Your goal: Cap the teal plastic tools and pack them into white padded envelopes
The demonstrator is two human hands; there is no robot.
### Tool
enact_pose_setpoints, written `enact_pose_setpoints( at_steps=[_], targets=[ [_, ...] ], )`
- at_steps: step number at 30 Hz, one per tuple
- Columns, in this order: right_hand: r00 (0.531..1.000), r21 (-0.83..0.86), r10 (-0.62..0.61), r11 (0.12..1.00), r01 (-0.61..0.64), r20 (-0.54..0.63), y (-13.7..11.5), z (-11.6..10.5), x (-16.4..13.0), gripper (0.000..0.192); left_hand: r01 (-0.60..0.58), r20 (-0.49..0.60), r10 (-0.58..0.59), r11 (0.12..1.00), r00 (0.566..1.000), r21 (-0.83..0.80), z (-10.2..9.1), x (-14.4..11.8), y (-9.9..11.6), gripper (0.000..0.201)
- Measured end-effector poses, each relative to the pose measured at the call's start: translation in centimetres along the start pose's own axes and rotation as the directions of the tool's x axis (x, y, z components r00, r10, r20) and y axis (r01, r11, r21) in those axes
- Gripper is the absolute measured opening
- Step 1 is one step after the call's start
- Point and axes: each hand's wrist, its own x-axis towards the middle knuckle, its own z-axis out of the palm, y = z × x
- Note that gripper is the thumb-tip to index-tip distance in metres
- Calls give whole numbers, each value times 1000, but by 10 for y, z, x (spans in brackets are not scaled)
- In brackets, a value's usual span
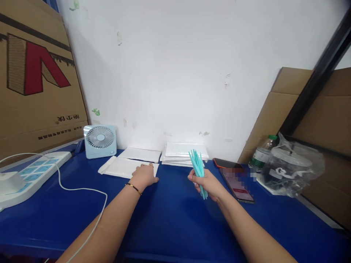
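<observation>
On the blue tabletop (170, 215), the left hand (144, 176) lies flat, fingers together, on a white pouch (123, 167). At three o'clock from it, the right hand (206, 183) has its fingers clamped on teal sticks (197, 168), upright above the tabletop.

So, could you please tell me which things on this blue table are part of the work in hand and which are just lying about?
In hand:
- right hand gripping a bundle of teal sticks
- left hand resting on a flat white pouch
- stack of white pouches by the wall

Lying about:
- small fan
- power strip
- phone
- water bottle
- clear bag
- cardboard box
</observation>
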Motion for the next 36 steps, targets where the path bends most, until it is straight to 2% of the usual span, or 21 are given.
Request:
enact_pose_setpoints(
  at_steps=[3,5,7,9,11,13,14,16,17,19,21,22,25,27,29,31,36],
  targets=[
    [999,13,-18,1000,19,-31,-1,-9,0,29,-95,18,95,995,995,30,-5,-2,-3,35],
    [999,14,-32,999,32,-42,-1,-13,1,29,-149,9,148,988,989,41,-16,-11,-6,30],
    [998,15,-41,999,42,-50,0,-17,2,29,-241,18,241,971,970,9,-30,-25,-11,34],
    [998,16,-48,999,49,-48,2,-21,3,28,-421,31,427,898,904,-127,-42,-40,-16,41],
    [997,9,-59,998,60,-51,3,-26,5,27,-532,124,576,803,808,-269,-49,-52,-22,43],
    [997,-7,-62,998,62,-56,5,-30,7,27,-538,207,637,751,742,-383,-52,-57,-30,41],
    [996,-22,-65,998,64,-60,6,-32,7,27,-520,238,642,745,729,-417,-52,-57,-34,39],
    [995,-84,-75,994,69,-66,7,-35,8,26,-482,264,619,762,740,-433,-53,-55,-43,37],
    [994,-144,-78,987,67,-73,7,-37,8,25,-469,256,596,778,761,-417,-54,-53,-46,38],
    [988,-338,-101,939,56,-116,7,-39,8,23,-431,198,515,832,834,-349,-54,-50,-45,41],
    [974,-582,-151,813,24,-171,7,-42,7,18,-380,123,423,885,898,-269,-48,-47,-34,45],
    [965,-689,-177,725,-4,-192,7,-43,7,16,-371,91,399,900,912,-231,-42,-46,-24,54],
    [958,-875,-190,473,-102,-215,5,-47,7,16,-364,115,386,915,915,-176,-16,-40,9,103],
    [961,-919,-176,372,-134,-211,5,-49,6,18,-351,106,366,926,925,-137,1,-35,26,120],
    [965,-940,-179,317,-128,-192,5,-51,5,20,-375,95,391,915,916,-147,13,-29,33,117],
    [967,-953,-182,278,-122,-177,5,-53,4,20,-403,41,413,902,910,-158,17,-22,32,104],
    [974,-969,-144,196,-147,-177,3,-56,2,23,-422,-105,409,885,906,-197,9,-11,18,83]
  ],
)
